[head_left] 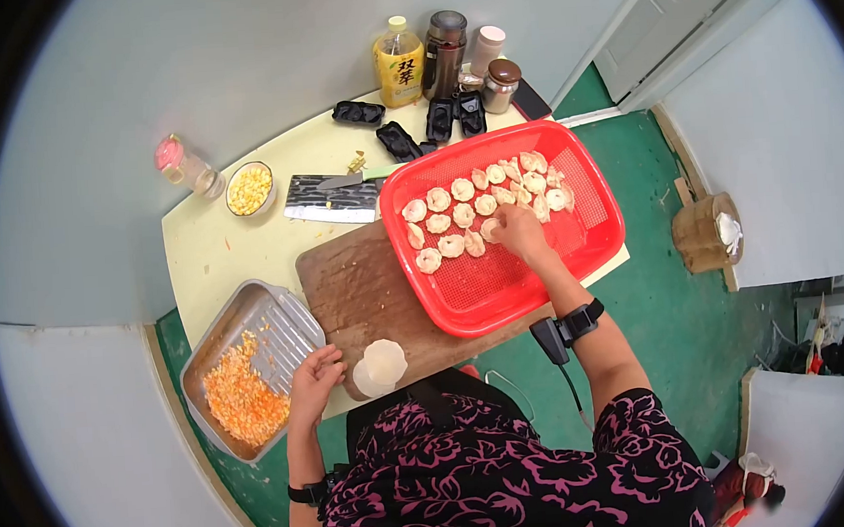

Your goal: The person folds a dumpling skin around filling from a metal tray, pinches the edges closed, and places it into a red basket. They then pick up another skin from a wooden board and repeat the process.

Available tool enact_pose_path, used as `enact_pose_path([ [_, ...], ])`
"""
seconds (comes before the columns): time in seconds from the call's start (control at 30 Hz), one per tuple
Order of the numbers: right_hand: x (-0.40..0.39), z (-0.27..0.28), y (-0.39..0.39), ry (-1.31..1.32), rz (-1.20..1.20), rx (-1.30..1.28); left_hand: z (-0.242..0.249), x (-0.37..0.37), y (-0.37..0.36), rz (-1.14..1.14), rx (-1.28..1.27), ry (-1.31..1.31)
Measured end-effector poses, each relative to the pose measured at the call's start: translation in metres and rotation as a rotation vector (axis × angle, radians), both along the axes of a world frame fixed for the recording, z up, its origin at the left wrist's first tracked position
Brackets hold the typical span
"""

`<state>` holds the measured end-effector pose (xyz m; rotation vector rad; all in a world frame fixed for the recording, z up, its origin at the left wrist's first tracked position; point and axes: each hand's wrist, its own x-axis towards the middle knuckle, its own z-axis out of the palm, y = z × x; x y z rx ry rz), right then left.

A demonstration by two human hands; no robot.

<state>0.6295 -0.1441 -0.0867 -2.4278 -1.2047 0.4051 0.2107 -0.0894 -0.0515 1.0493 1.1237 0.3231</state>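
Observation:
My right hand (520,230) reaches into the red plastic basket (474,316), its fingers pinched at a dumpling (491,230) in the rows of dumplings. What the fingertips grip is partly hidden. My left hand (315,379) is beside the left edge of the wooden board (361,287), fingers apart and holding nothing. Just right of it, round dough wrappers (386,362) lie stacked at the board's near edge. A grey metal tray (286,330) with orange and pale chopped filling (244,395) sits left of the board.
Behind the board lie a cleaver (329,200) and a green-handled knife (342,181). A bowl of corn (249,189) and a pink-lidded jar (189,168) stand at the back left. A yellow bottle (398,67), a dark thermos (444,54) and black trays (398,141) are behind the basket.

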Motion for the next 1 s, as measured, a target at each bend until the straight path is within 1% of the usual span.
enact_pose_path([
  [0.27, -0.01, 0.011, 0.0, 0.039, -0.01, -0.087, -0.002, 0.002, 0.002, -0.023, -0.008, 0.002],
  [0.37, -0.007, 0.001, 0.001, 0.032, -0.012, -0.104, -0.001, 0.003, 0.003, -0.022, -0.012, -0.006],
  [0.57, -0.007, -0.001, -0.001, -0.002, -0.034, -0.041, 0.0, 0.003, 0.003, -0.024, -0.012, -0.002],
  [0.77, -0.011, 0.003, -0.001, -0.005, -0.06, -0.032, -0.002, 0.002, 0.002, -0.019, -0.02, 0.009],
  [0.87, -0.01, 0.0, -0.003, -0.05, -0.065, -0.032, -0.001, 0.002, 0.002, -0.019, -0.018, 0.005],
  [0.97, -0.017, 0.014, -0.004, -0.096, -0.076, -0.041, 0.0, 0.002, 0.001, -0.019, -0.013, 0.013],
  [1.0, -0.02, 0.015, -0.004, -0.069, -0.032, -0.011, 0.0, 0.002, 0.001, -0.019, -0.012, 0.016],
])
